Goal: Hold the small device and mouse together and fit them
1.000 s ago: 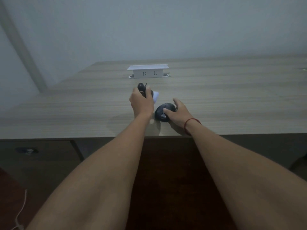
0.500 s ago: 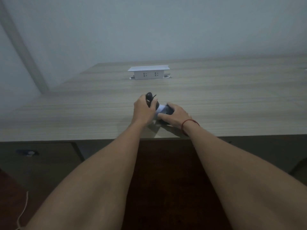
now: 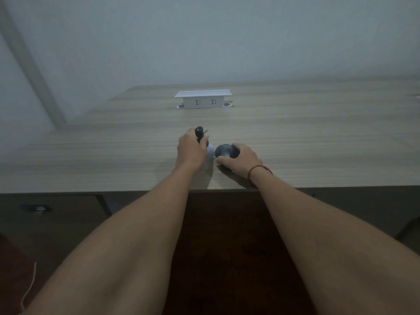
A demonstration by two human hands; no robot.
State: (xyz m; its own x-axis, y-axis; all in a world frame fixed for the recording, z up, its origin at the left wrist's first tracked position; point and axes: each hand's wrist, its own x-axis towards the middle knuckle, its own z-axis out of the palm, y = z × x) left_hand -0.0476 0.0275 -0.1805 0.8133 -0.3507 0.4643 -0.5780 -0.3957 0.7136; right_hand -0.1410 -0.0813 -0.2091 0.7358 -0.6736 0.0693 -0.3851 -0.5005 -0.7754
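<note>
- The left hand (image 3: 189,151) is curled round a small dark handle-like piece (image 3: 199,132), whose rounded top sticks out above the knuckles; a thin dark stub juts from it to the right; what the piece is cannot be told in this dim light
- A pale bluish-white part (image 3: 210,151) shows just right of the left hand's fingers, between the two hands; whether it belongs to the dark piece cannot be told
- The right hand (image 3: 242,159) grips a dark round cap-like object (image 3: 223,150), thumb at its near edge and fingers curled over its far side; the object sits near the front edge of the wooden desk (image 3: 318,137), just beside the pale part
- A red string bracelet (image 3: 258,171) circles the right wrist
- Farther back, well apart from the hands, a white pop-up socket box (image 3: 203,100) stands upright on the desk with its lid raised and two outlets facing the camera; nothing lies between it and the hands
- Behind the desk rises a plain pale wall (image 3: 227,37); below the desk edge, at the left, a thin white cord (image 3: 29,289) hangs near the floor
</note>
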